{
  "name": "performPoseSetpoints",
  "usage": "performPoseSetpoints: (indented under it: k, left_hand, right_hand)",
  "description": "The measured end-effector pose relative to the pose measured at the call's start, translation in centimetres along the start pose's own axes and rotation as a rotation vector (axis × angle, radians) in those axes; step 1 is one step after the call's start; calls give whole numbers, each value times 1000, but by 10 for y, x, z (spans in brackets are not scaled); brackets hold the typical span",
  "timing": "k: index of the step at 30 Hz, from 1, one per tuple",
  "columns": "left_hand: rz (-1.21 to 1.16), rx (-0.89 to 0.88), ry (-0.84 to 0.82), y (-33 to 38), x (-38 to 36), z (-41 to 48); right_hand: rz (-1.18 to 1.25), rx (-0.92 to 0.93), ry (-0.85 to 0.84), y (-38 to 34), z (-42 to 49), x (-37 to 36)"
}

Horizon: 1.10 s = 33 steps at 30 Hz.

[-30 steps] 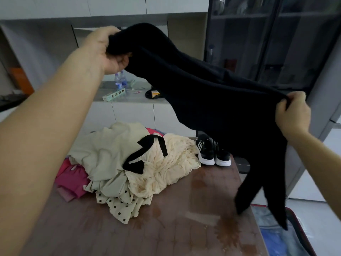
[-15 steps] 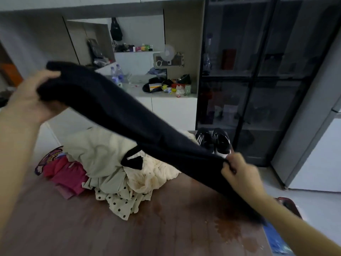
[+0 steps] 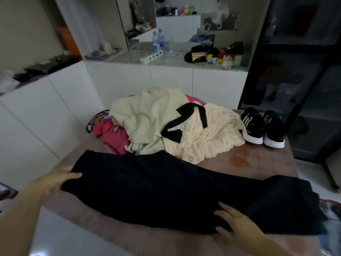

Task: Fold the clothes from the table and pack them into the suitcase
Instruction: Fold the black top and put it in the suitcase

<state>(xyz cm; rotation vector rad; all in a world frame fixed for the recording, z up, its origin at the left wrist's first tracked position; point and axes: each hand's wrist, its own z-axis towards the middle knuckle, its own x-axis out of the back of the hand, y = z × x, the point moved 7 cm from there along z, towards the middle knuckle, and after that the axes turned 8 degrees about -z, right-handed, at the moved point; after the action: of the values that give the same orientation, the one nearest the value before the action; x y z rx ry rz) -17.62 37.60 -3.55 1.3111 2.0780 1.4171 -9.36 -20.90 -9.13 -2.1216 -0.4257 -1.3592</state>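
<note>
The brown, stain-marked table [image 3: 258, 163] carries nearly all the work that is left. Across its near half lies the long black garment [image 3: 156, 191], spread flat from left to right, its right end drooping over the table's edge. I see no fold in it, so I'd judge this the smoothing before the first fold, with the job in its early part. Behind it the heap of unfolded clothes [image 3: 147, 119] sits crumpled together: a pale cream top, a frilly cream dress with a black ribbon [image 3: 172, 134] and a magenta piece [image 3: 112, 133]. The heap touches the black garment's far edge, which leaves little room for folding. Of the suitcase [image 3: 333, 218] only a sliver shows below the right edge, so I cannot tell what is packed. The left hand [image 3: 53, 182] holds the garment's left end, thumb over the cloth and fingers hidden beneath. The right hand [image 3: 238, 224] rests on the near edge, fingers straight and spread, gripping nothing. Beyond stand a dark glass-fronted cabinet [image 3: 295, 80] and a white counter [image 3: 166, 58] littered with bottles and oddments, neither in the way. A pair of black trainers with white soles [image 3: 262, 126] occupies the table's far right corner, just beside the dress.
</note>
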Motion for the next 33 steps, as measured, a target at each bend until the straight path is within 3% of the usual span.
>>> performPoseSetpoints:
  k: [2,6,8,11,13,18,23,28,33]
  left_hand:
    - [66,101,-93,-5,-26,-19]
    - [360,124,94,-36,-10,-9]
    - [536,78,211,-36,-18,-8]
    - [717,-65,298,-26,-69,-13]
    - [798,-266,190,-10,-126,-20]
    - [848,-665,-261,4,-284,-77]
    - [844,-808,-700,-15,-400,-139]
    - [889,-874,-834,-29,-468,-167]
    - [929,-890,-834,-27,-512,-173]
  right_hand:
    - [-278,-9,-118,12,1,-12]
    - [-303,-206,-272,31,4,-25]
    - [-249,-168,-155,24,7,-21]
    - [-291,-171,-165,25,9,-30]
    - [-259,-189,-175,26,9,-33]
    - [-179,-205,-125,25,8,-33]
    - [-133,-296,-65,26,3,-28]
    - [-125,-435,48,53,-21,-15]
    - [-67,-652,215,122,-65,4]
